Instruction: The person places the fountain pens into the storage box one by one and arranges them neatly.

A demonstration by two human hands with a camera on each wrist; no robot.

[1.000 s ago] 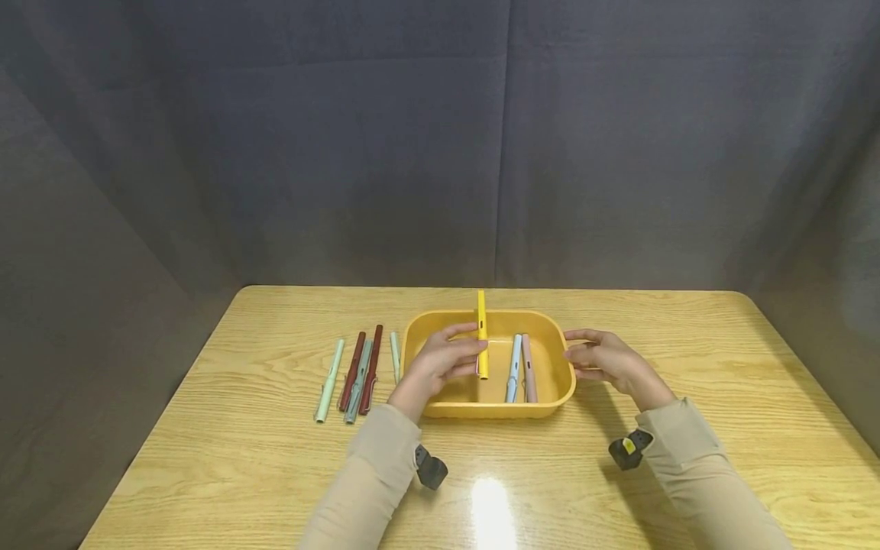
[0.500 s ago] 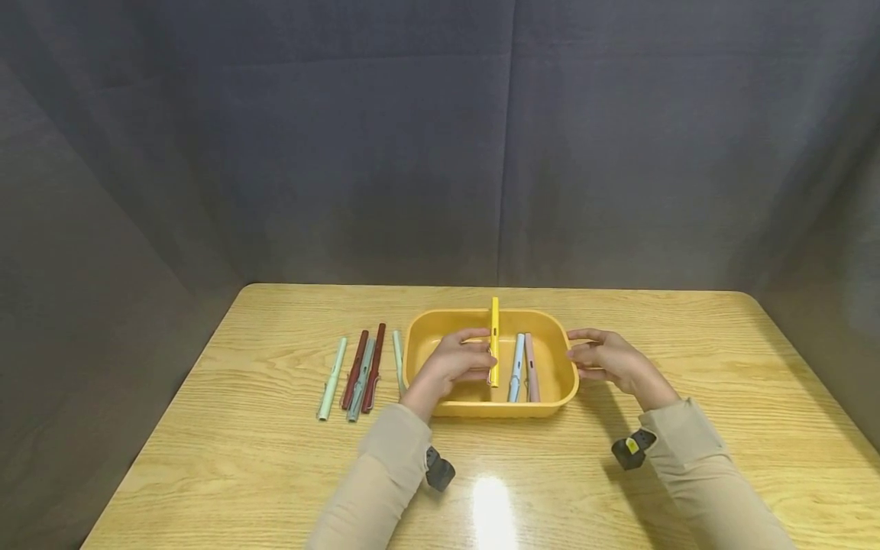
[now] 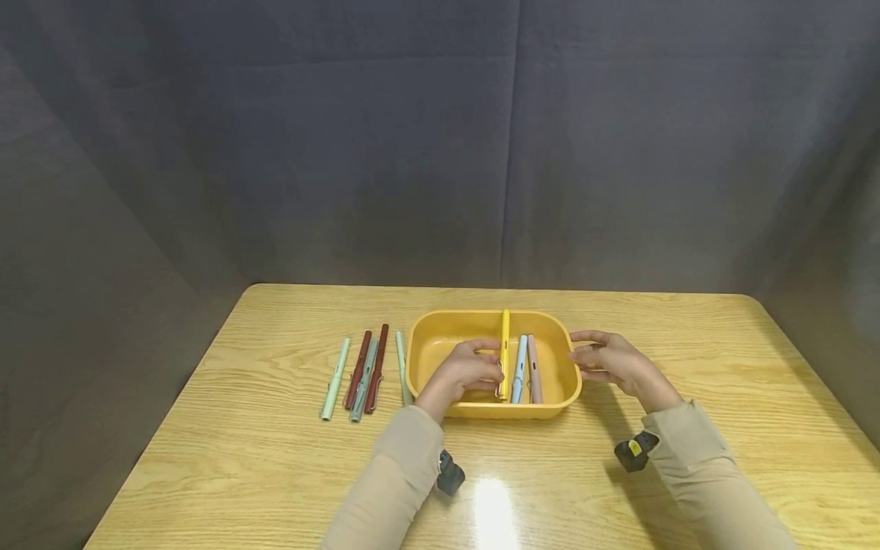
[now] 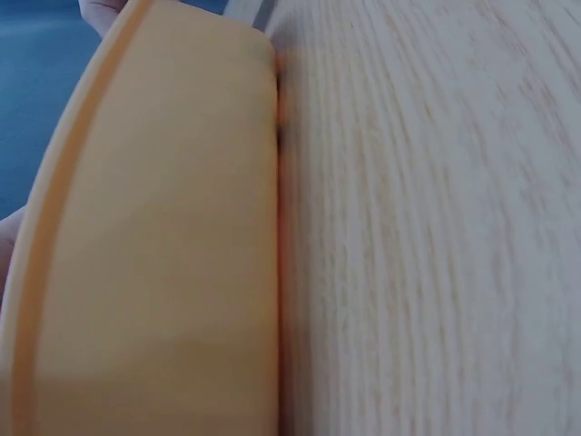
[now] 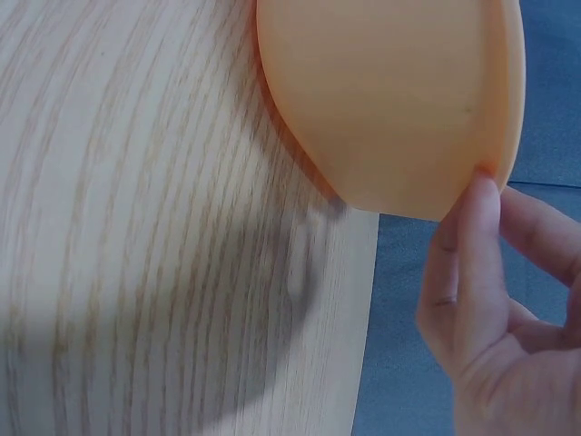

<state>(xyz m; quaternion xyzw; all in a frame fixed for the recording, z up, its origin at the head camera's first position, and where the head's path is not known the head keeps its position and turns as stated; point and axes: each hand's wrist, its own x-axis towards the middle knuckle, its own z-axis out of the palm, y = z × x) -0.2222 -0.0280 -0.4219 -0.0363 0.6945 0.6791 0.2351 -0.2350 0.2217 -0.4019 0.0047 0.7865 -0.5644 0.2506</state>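
My left hand (image 3: 467,369) pinches a yellow pen (image 3: 505,353) inside the yellow tray (image 3: 454,411). The pen lies upright in the head view, just left of a light blue pen (image 3: 519,370) and a pinkish pen (image 3: 534,370). At the tray's right end, my right hand (image 3: 614,363) rests its extended fingertips on the outer rim. From the right wrist view, a finger (image 5: 481,263) of that hand meets the tray's edge (image 5: 513,91). The left wrist view mostly shows the tray's outer wall (image 4: 172,227); the yellow pen is hidden there.
Left of the tray on the wooden table (image 3: 227,458) lie several pens: a pale green pen (image 3: 334,380), two dark red pens, one (image 3: 357,370) on each side of a grey-green pen (image 3: 364,380), and another green pen (image 3: 402,363) against the tray. A dark curtain (image 3: 371,153) stands behind.
My left hand has carried the yellow pen to the right and down into the tray, close beside the light blue pen. My right hand has stayed at the tray's right rim.
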